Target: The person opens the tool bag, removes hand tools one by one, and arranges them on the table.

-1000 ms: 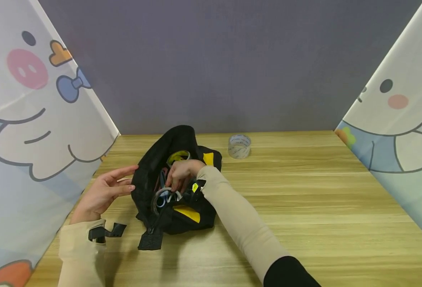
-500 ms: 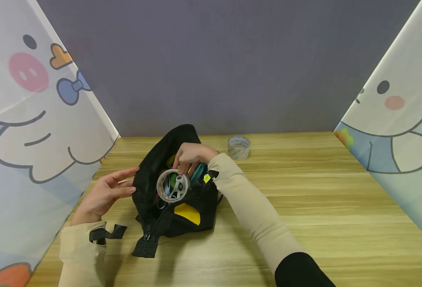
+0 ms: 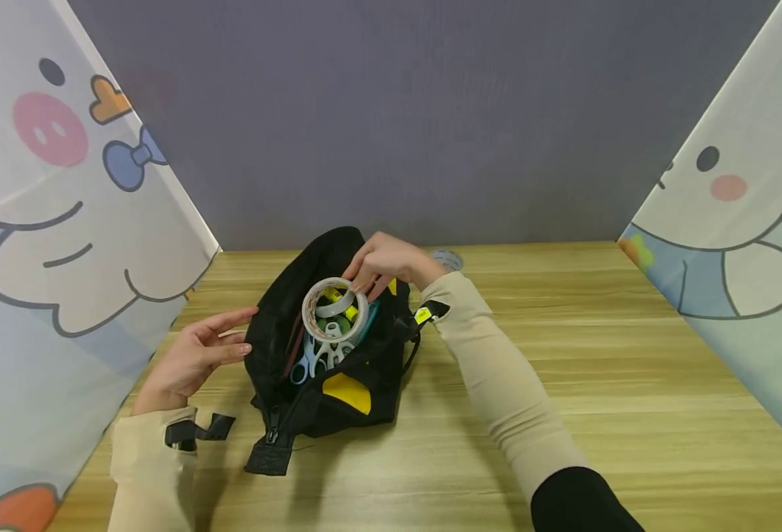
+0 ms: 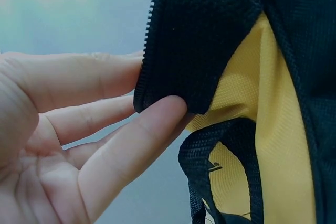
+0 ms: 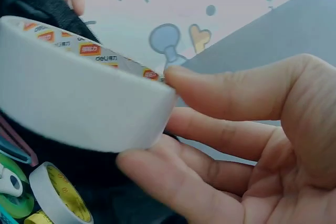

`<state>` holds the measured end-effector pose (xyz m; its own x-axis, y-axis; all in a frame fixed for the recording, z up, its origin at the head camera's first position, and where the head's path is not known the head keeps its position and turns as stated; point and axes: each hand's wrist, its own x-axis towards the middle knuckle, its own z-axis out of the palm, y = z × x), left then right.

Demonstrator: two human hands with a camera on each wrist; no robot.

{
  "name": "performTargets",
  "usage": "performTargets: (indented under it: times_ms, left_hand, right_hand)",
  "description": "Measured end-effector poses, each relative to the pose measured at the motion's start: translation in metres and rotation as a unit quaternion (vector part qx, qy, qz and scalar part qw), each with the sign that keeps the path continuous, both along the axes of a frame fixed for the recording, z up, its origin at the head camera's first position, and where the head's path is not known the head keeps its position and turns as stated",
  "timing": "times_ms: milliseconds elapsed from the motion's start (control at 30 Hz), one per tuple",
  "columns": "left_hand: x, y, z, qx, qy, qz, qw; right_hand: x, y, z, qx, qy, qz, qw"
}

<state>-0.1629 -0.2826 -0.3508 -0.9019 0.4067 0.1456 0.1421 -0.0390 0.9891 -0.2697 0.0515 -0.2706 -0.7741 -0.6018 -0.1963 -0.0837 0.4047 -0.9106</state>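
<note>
My right hand (image 3: 387, 260) pinches a wide roll of white tape (image 3: 308, 310) at its edge, over the mouth of a black bag (image 3: 274, 310). In the right wrist view, the roll (image 5: 79, 95) has a printed inner core, with thumb and fingers at its rim. My left hand (image 3: 194, 355) grips the bag's left edge; the left wrist view has its fingers on either side of the zippered edge (image 4: 173, 61). Inside the bag lie blue-handled scissors (image 3: 300, 371), a white-handled tool (image 3: 333, 352) and a smaller tape roll with a yellow core (image 5: 44, 187).
A clear tape roll (image 3: 447, 259) stands on the wooden table (image 3: 597, 369) at the back, partly hidden by the right wrist. A grey panel (image 3: 430, 133) rises behind the table, and cartoon-printed panels (image 3: 58, 251) flank it on both sides.
My right hand has come up out of the bag and moved right and back, lifting the white tape roll from among the contents. The left hand keeps its place at the bag's edge.
</note>
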Motion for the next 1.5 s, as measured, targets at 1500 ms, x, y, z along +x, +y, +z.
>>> performTargets:
  times_ms: [1500]
  left_hand:
    - [0.000,0.001,0.002,-0.001,-0.011,0.003,0.9999]
  right_hand:
    - [-0.017,0.151,-0.049,-0.364,-0.033,-0.337,0.8678]
